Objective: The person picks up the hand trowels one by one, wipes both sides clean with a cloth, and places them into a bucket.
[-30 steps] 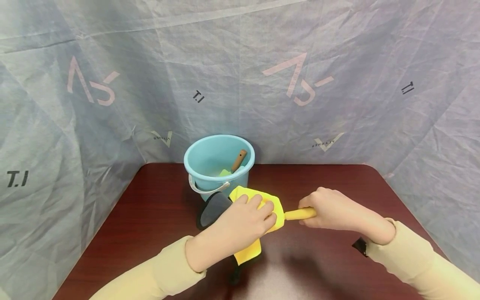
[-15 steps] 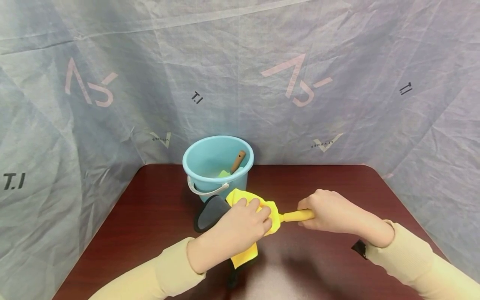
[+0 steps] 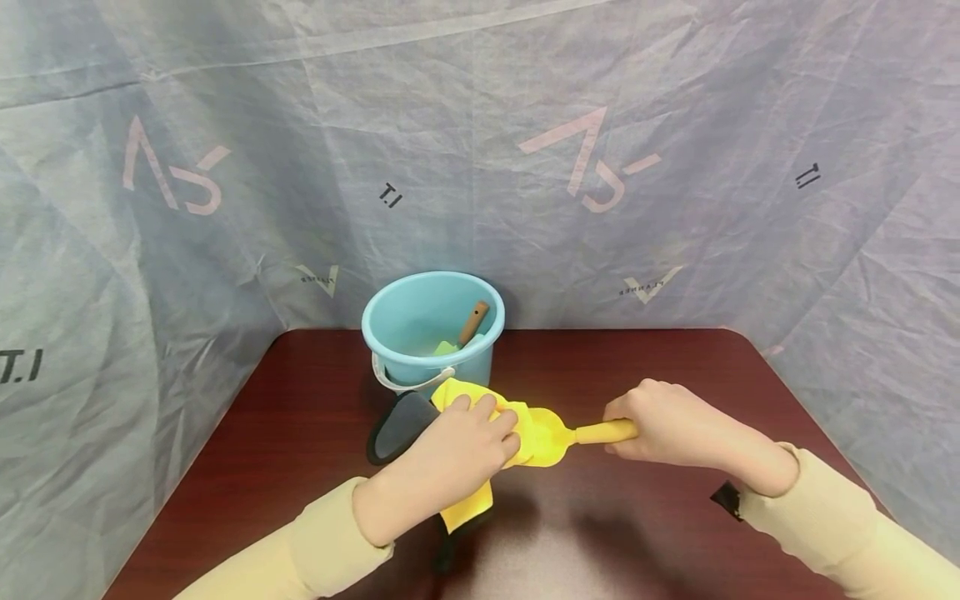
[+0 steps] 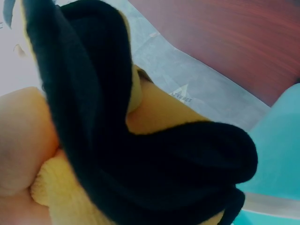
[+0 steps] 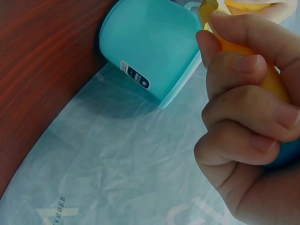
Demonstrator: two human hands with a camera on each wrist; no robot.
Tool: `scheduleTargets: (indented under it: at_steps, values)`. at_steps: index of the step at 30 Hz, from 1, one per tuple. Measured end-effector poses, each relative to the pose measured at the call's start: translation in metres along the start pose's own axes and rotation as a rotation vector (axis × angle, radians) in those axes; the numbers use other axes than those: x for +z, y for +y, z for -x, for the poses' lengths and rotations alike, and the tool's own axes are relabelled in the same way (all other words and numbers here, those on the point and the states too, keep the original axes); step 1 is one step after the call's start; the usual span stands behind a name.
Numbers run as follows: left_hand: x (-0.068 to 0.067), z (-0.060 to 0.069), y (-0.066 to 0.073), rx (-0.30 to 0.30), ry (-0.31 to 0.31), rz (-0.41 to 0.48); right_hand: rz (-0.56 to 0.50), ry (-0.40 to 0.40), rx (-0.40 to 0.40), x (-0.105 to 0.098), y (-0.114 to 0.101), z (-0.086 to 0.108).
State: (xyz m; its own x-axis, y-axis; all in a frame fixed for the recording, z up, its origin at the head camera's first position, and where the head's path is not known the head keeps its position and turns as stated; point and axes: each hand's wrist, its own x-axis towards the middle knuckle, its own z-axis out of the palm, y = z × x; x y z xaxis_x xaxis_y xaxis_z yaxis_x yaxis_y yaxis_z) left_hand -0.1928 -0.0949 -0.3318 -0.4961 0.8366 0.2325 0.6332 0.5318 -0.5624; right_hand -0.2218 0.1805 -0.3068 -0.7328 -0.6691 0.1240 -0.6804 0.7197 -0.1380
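Note:
My right hand (image 3: 667, 421) grips the handle (image 3: 607, 431) of a yellow shovel, its fingers curled round it in the right wrist view. The shovel's rounded blade (image 3: 551, 437) points left, partly hidden under a cloth. That cloth (image 3: 471, 507) is yellow on one side and dark grey on the other, and my left hand (image 3: 457, 446) holds it bunched over the blade. The cloth's dark side (image 4: 98, 117) fills much of the left wrist view. Both hands are above the table, in front of a light-blue bucket (image 3: 431, 367).
Inside the bucket lie a tool with a brown handle (image 3: 474, 323) and something light green (image 3: 446, 348). The bucket's white carrying handle (image 3: 412, 387) hangs at its front. Beneath is a dark red table (image 3: 637, 358); a grey printed sheet (image 3: 480, 167) hangs behind and at the sides.
My left hand and the cloth have shifted left along the shovel, so more of the blade beside the handle shows. My right hand has stayed nearly in place, still gripping the handle.

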Motion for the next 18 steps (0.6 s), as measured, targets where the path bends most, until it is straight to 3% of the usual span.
scheduleTargets:
  at_steps: [5, 18]
  values:
    - [0.001, 0.005, -0.004, -0.001, -0.002, 0.006, -0.011, -0.003, 0.002, 0.0, 0.002, 0.003]
    - [0.013, 0.024, -0.016, -0.056, 0.068, 0.066, -0.026, -0.011, 0.008, 0.001, 0.008, 0.007]
